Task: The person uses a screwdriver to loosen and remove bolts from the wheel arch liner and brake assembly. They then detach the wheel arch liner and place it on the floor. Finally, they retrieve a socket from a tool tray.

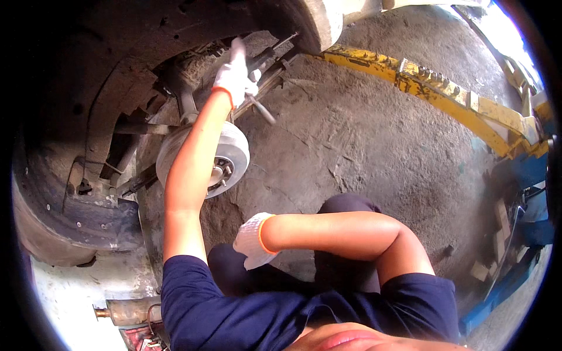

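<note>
White knit, left glove: thin, soft cloth with an orange cuff covers the left hand [233, 82], which reaches up into the dark underside of the vehicle.
Left fingers: one long finger points up and away, and the thumb side bulges to the right; how tightly the rest curl I cannot tell.
Grey rod: a smooth, straight metal rod [264, 111] slants down and right from beside the palm; whether the hand grips it is unclear.
Left arm: bare, nearly straight, running forward from the sleeve with only a slight bend at the elbow.
Round drum: a pale grey metal drum [235, 147], smooth at its rim, sits behind the left forearm, which hides part of it; short studs ring its centre.
Right glove: ribbed white cloth, also orange-cuffed, on the right hand [253, 240], near the knees, below the drum and apart from it; its fingers are too hidden to say whether they are spread or closed.
Right arm: sharply bent at the elbow, forearm lying crosswise in front of the body.
Clothing: plain navy shirt [246, 319] and dark trousers [348, 278].
Wheel arch: dark, grimy, curved metal [111, 228] fills the left side, dotted with small fasteners.
Floor: rough, stained grey ground [351, 137] spreads to the right.
Yellow beam: long, chipped, painted metal [433, 93] crosses the upper right, meeting blue metal parts [533, 175] at the edge.
</note>
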`<state>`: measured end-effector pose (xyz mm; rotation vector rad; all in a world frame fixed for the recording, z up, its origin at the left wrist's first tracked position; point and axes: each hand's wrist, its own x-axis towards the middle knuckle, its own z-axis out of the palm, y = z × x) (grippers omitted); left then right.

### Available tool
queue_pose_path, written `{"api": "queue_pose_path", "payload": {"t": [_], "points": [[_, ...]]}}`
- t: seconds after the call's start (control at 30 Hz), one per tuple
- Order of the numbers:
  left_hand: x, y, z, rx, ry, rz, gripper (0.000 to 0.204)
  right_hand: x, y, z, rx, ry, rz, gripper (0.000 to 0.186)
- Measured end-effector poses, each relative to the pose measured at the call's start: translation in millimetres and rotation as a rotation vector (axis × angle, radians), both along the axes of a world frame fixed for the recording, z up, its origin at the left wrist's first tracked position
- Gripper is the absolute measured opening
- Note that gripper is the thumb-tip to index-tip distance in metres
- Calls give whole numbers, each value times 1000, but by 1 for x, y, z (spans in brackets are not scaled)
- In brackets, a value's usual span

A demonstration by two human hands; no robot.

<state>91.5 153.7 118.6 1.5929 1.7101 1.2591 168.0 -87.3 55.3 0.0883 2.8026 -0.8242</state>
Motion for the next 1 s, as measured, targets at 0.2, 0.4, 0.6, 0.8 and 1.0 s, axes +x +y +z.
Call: {"api": "queue_pose_path", "payload": {"t": [0.2,0.4,0.6,0.8,1.0], "points": [[-13,17,-18,680,703,-84,67,-6,3,-7,2,-53,-43,45],[-4,-1,8,-88,56,-222,81,-8,4,-9,-12,-65,-25,48],[-26,10,4,1142,1671,-116,60,-10,3,-15,-10,-80,-46,48],[-32,22,-9,1219,1620,-99,59,-5,7,-16,18,-13,-93,46],[2,-12,8,-312,-267,-337,40,1,10,-10,-4,-48,-54,50]]}}
